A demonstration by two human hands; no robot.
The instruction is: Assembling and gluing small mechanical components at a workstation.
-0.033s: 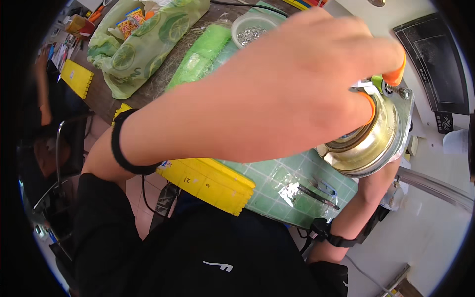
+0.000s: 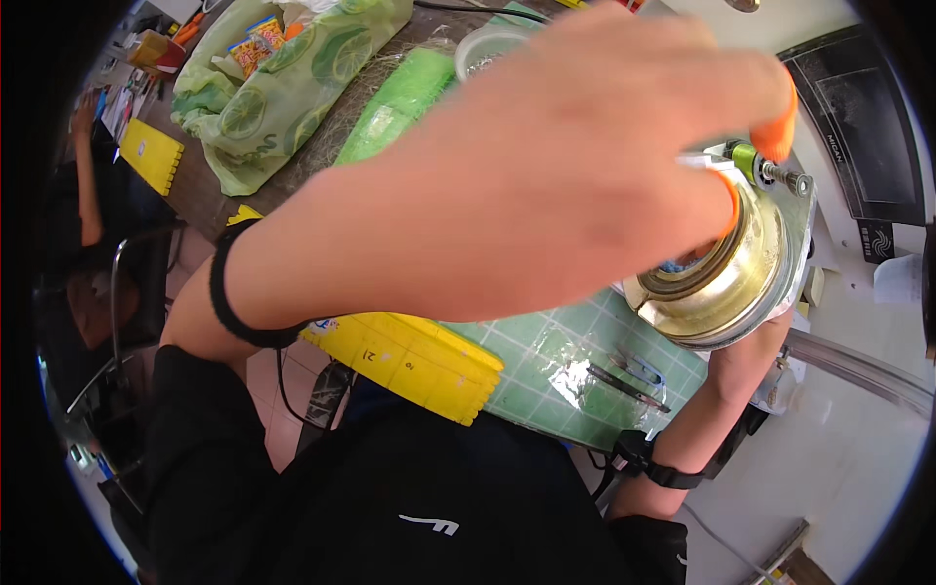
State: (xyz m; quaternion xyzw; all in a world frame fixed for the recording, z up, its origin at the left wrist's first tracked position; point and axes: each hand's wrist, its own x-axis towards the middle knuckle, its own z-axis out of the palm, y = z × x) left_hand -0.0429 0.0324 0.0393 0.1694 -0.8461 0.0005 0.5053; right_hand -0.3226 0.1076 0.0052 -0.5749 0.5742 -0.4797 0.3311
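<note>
The left hand's [image 2: 614, 166] two orange-capped fingers [image 2: 777, 129] are standing wide apart, hold unclear; the round gold metal cup [image 2: 759, 258] is sitting centre-right, mouth and axis facing upper left; the right hand is hiding.

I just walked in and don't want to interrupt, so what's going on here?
A person's left hand, with orange fingertip covers, is over a round brass-coloured fixture, one covered fingertip at its rim. Whether that hand holds anything can't be made out. The right forearm reaches behind the fixture, which hides the right hand. Tweezers lie on the green mat.
</note>
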